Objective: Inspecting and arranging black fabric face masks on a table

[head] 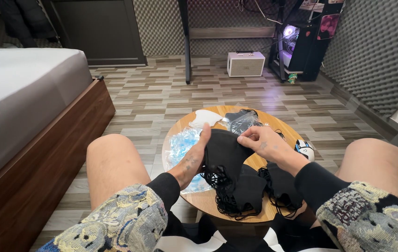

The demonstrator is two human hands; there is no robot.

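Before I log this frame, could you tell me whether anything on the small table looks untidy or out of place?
Yes: the black face masks lie in a loose heap, ear loops tangled, spilling over the near edge of the round wooden table. Nothing looks damaged.

On the round wooden table [210, 198] in front of me I see two packages. At about ten o'clock on the tabletop lies a clear plastic bag [183, 147], crumpled and glossy, with pale blue pieces showing through it; its near edge hangs over the table's rim toward seven o'clock. At twelve o'clock, at the far edge, sits a second clear plastic wrapper [243, 122] with dark contents inside, wrinkled and catching the light. Far off at one o'clock, on the dark computer tower [304, 46], I make out a pink and black picture panel [328, 25], rectangular, its detail too small to tell.
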